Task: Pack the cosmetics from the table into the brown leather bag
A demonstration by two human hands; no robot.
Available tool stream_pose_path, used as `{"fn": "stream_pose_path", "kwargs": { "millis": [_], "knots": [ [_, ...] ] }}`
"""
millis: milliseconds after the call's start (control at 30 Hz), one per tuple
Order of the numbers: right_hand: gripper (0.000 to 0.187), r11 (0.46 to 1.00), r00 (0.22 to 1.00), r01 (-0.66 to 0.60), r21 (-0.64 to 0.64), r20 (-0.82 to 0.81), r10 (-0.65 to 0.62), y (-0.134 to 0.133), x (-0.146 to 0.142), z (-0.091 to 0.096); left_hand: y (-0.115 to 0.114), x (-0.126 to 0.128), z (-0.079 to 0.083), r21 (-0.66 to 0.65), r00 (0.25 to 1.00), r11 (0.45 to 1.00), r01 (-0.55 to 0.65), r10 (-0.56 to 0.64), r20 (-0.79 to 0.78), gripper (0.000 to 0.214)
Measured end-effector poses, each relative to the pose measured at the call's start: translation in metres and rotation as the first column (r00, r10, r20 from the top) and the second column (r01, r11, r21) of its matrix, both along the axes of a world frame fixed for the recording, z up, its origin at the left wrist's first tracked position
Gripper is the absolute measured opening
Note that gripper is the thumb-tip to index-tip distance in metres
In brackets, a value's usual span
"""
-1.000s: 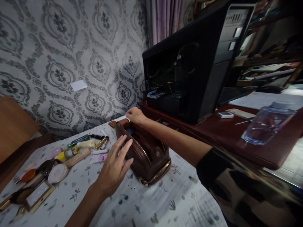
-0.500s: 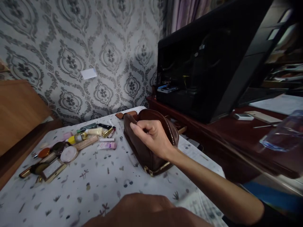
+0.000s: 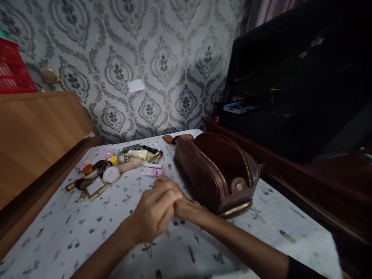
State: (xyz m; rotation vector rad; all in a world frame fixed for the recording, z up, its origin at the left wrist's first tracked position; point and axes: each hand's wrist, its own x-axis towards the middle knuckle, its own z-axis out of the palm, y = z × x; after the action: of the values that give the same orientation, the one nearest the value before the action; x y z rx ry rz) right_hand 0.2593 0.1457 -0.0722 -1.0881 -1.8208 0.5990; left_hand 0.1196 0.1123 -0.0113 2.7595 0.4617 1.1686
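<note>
My left hand (image 3: pixel 154 209) and my right hand (image 3: pixel 186 206) are pressed together above the patterned cloth, just left of the bag. The left hand's fingers are curled closed over the front of the right hand, whose own fingers are mostly hidden. Whatever the hands hold between them, if anything, does not show. A brown leather toiletry bag (image 3: pixel 200 174) stands beside them with its top unzipped and a dark inside showing. Beyond the hands lies a pink and white tube (image 3: pixel 152 171), close to a white stick-shaped tube (image 3: pixel 152 165).
Several cosmetics lie piled on the left, among them a round compact (image 3: pixel 111 174), a rectangular palette (image 3: pixel 96 188) and a cream tube (image 3: pixel 138 154). A wooden panel (image 3: pixel 43 135) borders the left side. To the right, a large black case (image 3: pixel 279 97) stands on a dark red desk (image 3: pixel 221 128).
My right hand has left the bag's opening and moved to its near left side, meeting my left hand. The view has turned left, so the bag sits further right.
</note>
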Motion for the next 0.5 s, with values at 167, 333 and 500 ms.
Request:
{"fn": "stream_pose_path", "kwargs": {
  "millis": [167, 333, 500],
  "knots": [
    [0.023, 0.995, 0.955, 0.093, 0.019, 0.280, -0.095, 0.035, -0.024, -0.020, 0.090, -0.041, -0.050, 0.144, 0.803, 0.847, -0.511, 0.531, -0.272, 0.033],
    [0.020, 0.987, 0.894, 0.132, 0.089, 0.421, -0.157, 0.054, -0.040, -0.036, 0.158, -0.083, -0.081, 0.190, 0.549, 0.621, -0.760, 0.771, -0.325, 0.051],
    [0.020, 0.992, 0.931, 0.022, 0.125, 0.360, -0.066, 0.061, -0.037, -0.052, 0.171, -0.091, -0.096, 0.205, 0.491, 0.578, -0.790, 0.797, -0.353, 0.055]
  ]
}}
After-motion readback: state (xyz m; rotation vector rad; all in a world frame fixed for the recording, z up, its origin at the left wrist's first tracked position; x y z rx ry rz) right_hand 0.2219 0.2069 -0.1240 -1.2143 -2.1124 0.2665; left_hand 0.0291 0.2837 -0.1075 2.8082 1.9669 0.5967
